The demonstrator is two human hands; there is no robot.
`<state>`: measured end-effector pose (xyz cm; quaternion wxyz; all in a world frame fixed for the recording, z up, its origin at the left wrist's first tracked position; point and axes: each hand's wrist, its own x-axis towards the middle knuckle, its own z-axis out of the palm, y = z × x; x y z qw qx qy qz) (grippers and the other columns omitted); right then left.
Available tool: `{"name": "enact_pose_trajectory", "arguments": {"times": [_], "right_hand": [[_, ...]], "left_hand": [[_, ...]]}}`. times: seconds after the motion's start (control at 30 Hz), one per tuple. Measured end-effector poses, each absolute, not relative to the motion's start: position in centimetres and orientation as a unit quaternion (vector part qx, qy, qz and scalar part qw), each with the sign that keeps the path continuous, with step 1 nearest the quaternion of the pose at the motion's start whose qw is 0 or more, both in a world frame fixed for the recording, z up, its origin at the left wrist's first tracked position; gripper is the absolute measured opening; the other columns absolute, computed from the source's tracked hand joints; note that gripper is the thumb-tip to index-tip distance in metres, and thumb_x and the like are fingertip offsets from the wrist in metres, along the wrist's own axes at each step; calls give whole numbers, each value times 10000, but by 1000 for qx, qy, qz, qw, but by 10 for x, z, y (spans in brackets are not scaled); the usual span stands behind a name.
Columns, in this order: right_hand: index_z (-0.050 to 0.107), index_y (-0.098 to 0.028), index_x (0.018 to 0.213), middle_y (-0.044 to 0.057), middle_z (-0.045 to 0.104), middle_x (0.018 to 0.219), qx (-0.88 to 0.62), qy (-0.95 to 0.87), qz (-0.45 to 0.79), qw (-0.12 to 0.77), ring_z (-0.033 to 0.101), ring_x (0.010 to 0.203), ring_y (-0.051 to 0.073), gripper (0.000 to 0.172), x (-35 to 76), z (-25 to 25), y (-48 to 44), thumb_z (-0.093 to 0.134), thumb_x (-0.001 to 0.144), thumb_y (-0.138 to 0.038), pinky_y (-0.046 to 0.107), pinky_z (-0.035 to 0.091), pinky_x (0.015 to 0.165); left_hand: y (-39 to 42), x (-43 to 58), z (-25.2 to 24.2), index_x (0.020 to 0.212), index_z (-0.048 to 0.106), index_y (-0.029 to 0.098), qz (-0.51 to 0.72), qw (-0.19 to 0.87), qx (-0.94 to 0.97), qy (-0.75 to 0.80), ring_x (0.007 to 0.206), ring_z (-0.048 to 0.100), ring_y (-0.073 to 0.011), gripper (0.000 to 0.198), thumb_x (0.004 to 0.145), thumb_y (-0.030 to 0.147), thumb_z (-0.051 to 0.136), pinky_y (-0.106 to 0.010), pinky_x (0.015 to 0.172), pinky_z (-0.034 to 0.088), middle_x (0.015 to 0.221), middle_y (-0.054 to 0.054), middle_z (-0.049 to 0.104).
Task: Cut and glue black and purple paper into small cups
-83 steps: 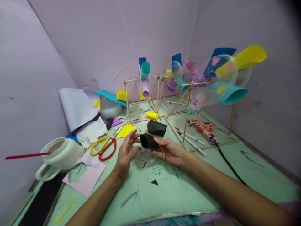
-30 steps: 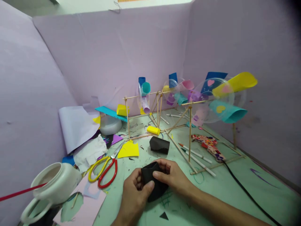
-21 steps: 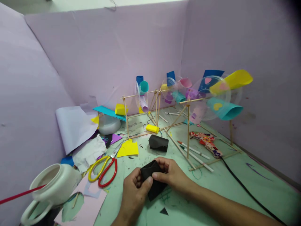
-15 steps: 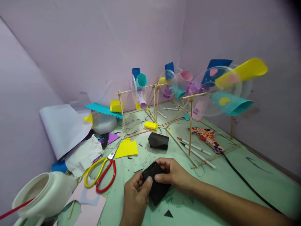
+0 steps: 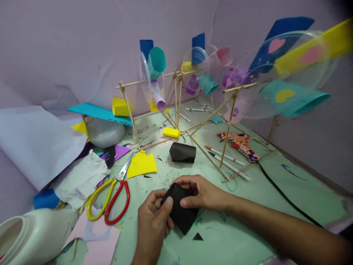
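Observation:
A folded piece of black paper [image 5: 182, 215] is held between both hands above the green table [image 5: 209, 250]. My left hand [image 5: 154, 215] pinches its left edge, thumb on the near face. From the right side, my right hand [image 5: 200, 191] grips it with the thumb in front and fingers behind. Beyond the hands lies a rolled black paper tube [image 5: 182, 152]. A small black paper triangle [image 5: 198, 236] rests just below the held piece. To the left are scissors [image 5: 116, 195] with one yellow and one red handle, their blades touching a cut yellow paper [image 5: 142, 164].
Stick frames [image 5: 227, 129] carrying clear discs with coloured paper tubes stand at the back and right. A patterned glue gun [image 5: 242, 145] with a black cord lies right, near several pencils [image 5: 226, 156]. A white jug [image 5: 41, 232] and paper scraps [image 5: 82, 176] crowd the left.
The camera view has moved closer and tilted down, so the surroundings spread outward in the picture. Both hands keep hold of the black paper, with only a slight shift of the fingers.

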<state>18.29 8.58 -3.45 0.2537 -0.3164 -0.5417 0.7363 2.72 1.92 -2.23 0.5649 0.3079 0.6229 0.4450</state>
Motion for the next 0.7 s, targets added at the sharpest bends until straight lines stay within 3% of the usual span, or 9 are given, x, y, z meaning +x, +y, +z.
{"name": "enact_pose_trajectory", "arguments": {"times": [0.1, 0.23, 0.4, 0.53, 0.7], "right_hand": [[516, -158, 1140, 86, 610, 1015, -304, -562, 719, 275, 573, 993, 232, 637, 187, -34, 88, 778, 583, -320, 393, 408, 900], [391, -226, 1252, 135, 462, 1263, -257, -546, 727, 328, 485, 1150, 269, 851, 188, -34, 89, 815, 527, -361, 428, 366, 957], [269, -279, 1328, 139, 309, 1404, -216, -586, 687, 371, 364, 1267, 268, 1031, 183, -34, 79, 836, 473, -380, 430, 247, 1052], [264, -279, 1318, 134, 320, 1406, -269, -644, 605, 384, 402, 1238, 284, 989, 182, -29, 68, 828, 506, -320, 429, 311, 1019], [412, -240, 1184, 123, 492, 1268, -273, -660, 553, 430, 526, 1099, 272, 732, 184, -20, 64, 791, 567, -348, 375, 436, 897]], "left_hand": [[21, 25, -23, 850, 520, 140, 478, 561, 292, 609, 335, 438, -69, 354, 679, 413, 668, -153, 338, 311, 412, 49, 525], [25, 26, -20, 906, 494, 143, 559, 568, 208, 567, 423, 530, -90, 387, 656, 353, 701, -173, 399, 402, 512, 35, 586], [27, 30, -18, 874, 485, 145, 585, 637, 159, 476, 420, 493, -57, 335, 681, 323, 693, -145, 382, 365, 539, 50, 562], [23, 39, -21, 893, 492, 143, 555, 678, 196, 440, 341, 386, -39, 284, 760, 365, 609, -133, 329, 253, 431, 79, 462], [18, 46, -23, 899, 497, 139, 531, 686, 237, 438, 350, 416, -45, 286, 760, 368, 597, -148, 332, 274, 490, 61, 488]]}}
